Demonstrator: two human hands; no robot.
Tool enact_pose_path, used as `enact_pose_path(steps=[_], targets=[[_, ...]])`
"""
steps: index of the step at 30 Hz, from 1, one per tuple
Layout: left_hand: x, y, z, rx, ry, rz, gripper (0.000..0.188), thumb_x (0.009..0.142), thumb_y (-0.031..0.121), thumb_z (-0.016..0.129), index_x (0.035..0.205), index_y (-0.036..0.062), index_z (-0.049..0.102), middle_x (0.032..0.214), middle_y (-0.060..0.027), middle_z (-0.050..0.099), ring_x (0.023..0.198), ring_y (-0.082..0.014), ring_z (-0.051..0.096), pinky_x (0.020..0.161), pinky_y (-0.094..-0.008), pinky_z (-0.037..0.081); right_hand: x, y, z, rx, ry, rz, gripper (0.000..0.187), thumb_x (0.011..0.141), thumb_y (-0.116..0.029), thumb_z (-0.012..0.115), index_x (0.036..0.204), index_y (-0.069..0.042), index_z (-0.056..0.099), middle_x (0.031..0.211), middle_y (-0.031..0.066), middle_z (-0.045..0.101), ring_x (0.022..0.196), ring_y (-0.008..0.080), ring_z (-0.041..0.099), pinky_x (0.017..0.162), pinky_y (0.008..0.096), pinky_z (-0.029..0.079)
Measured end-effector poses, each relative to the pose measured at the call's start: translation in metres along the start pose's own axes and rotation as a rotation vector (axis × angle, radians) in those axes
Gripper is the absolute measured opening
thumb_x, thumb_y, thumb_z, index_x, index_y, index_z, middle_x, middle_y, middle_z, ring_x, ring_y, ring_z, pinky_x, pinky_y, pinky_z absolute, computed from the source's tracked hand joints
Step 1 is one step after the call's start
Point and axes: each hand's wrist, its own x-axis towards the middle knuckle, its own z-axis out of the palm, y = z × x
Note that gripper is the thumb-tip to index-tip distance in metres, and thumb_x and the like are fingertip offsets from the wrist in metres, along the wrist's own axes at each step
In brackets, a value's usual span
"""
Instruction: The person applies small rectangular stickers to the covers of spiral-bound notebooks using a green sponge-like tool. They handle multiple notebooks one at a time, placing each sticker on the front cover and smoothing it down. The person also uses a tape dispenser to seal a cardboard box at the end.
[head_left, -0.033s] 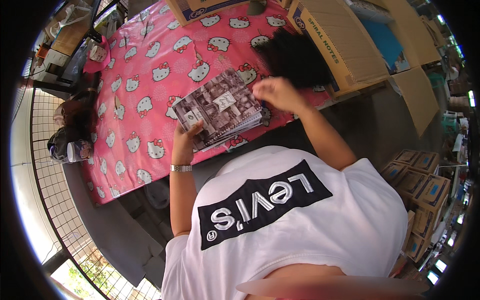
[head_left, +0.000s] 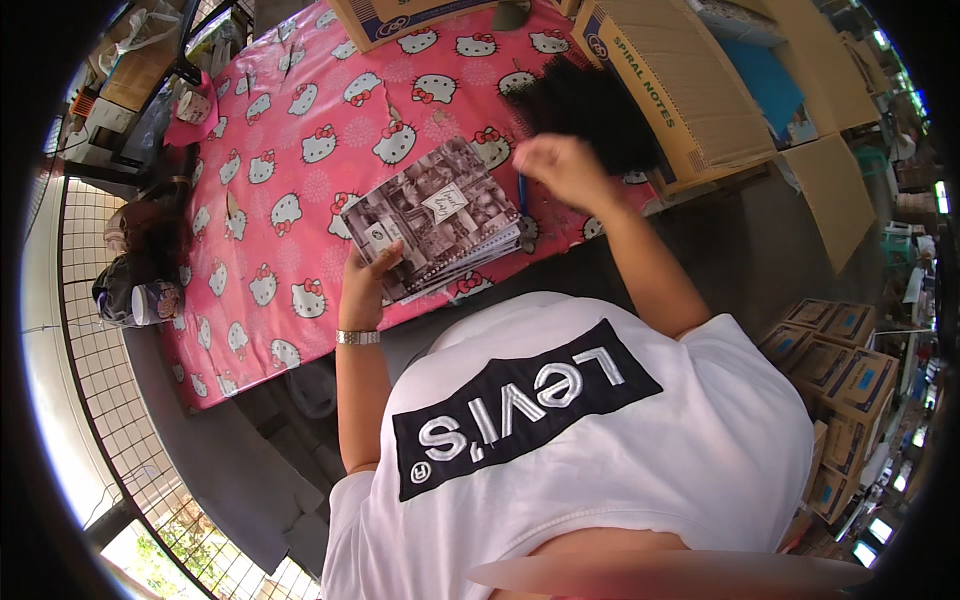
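My left hand [head_left: 372, 280] is closed on the near left corner of a stack of notebooks [head_left: 430, 210], thumb on top. A brown-toned photo collage with a white label covers the top one. Punched holes and fanned white pages show along the near edge. My right hand [head_left: 572, 172] is raised off the stack's right end, its fingers curled together and slightly blurred. Whatever they may hold cannot be made out. Below that hand, a blue pen [head_left: 522, 192] lies beside the stack. Past the hand sits a heap of thin black strands, apparently binding coils [head_left: 590, 112].
A pink cartoon-cat cloth [head_left: 330, 190] covers the table. Cardboard boxes stand at the far edge [head_left: 410, 22] and right edge [head_left: 690, 90], the right one with open flaps. More boxes [head_left: 840, 370] are stacked on the floor at right. A bag [head_left: 128, 285] and cup sit at left.
My right hand has moved slightly up and away from the stack's right end, uncovering more of the blue pen. My left hand keeps its hold on the notebooks.
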Motion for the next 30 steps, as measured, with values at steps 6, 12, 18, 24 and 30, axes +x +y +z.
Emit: enact_pose_path(steps=[6, 12, 18, 24, 30], targets=[[-0.009, 0.0, 0.011, 1.101, 0.772, 0.672, 0.063, 0.087, 0.031, 0.076, 0.131, -0.0039, 0.049, 0.132, -0.0235, 0.054, 0.121, -0.0319, 0.054, 0.1, -0.0432, 0.045, 0.068, 0.077, -0.085, -0.901, 0.525, -0.067, 0.025, 0.09, -0.025, 0.067, 0.104, -0.004, 0.069, 0.105, 0.0179, 0.067, 0.097, 0.0368, 0.066, 0.085, 0.0454, 0.053], [-0.026, 0.032, 0.081, 1.348, 0.007, 0.878, 0.05, 0.076, 0.024, 0.081, 0.12, 0.006, 0.064, 0.128, -0.0147, 0.058, 0.117, -0.0368, 0.055, 0.1, -0.0438, 0.046, 0.07, 0.08, -0.08, -1.034, 0.342, 0.078, 0.027, 0.087, -0.023, 0.071, 0.109, -0.007, 0.067, 0.096, 0.0146, 0.064, 0.097, 0.0364, 0.065, 0.084, 0.0461, 0.054], [-0.024, 0.011, 0.084, 1.641, -0.162, 0.916, 0.043, 0.073, 0.023, 0.079, 0.111, 0.0102, 0.064, 0.118, -0.0041, 0.063, 0.103, -0.0246, 0.061, 0.088, -0.0387, 0.053, 0.075, 0.089, -0.091, -0.826, 0.298, 0.001, 0.023, 0.083, -0.012, 0.073, 0.105, -0.007, 0.067, 0.109, 0.016, 0.067, 0.099, 0.0364, 0.066, 0.086, 0.0462, 0.053], [-0.021, 0.043, 0.071, 1.371, -0.302, 0.813, 0.028, 0.08, 0.016, 0.074, 0.106, 0.0109, 0.066, 0.097, -0.0069, 0.069, 0.081, -0.0257, 0.068, 0.07, -0.037, 0.055, 0.09, 0.086, -0.099, -0.722, 0.299, 0.003, 0.03, 0.079, -0.007, 0.068, 0.11, -0.007, 0.068, 0.106, 0.0171, 0.067, 0.1, 0.0361, 0.065, 0.087, 0.0446, 0.053], [-0.015, 0.07, 0.075, 1.339, -0.387, 0.628, 0.022, 0.085, 0.018, 0.072, 0.104, 0.0092, 0.068, 0.078, -0.0142, 0.07, 0.073, -0.0321, 0.069, 0.066, -0.0398, 0.053, 0.102, 0.073, -0.113, -0.931, 0.435, -0.117, 0.028, 0.085, -0.015, 0.063, 0.111, -0.008, 0.069, 0.102, 0.017, 0.068, 0.103, 0.0374, 0.064, 0.089, 0.0449, 0.052]])
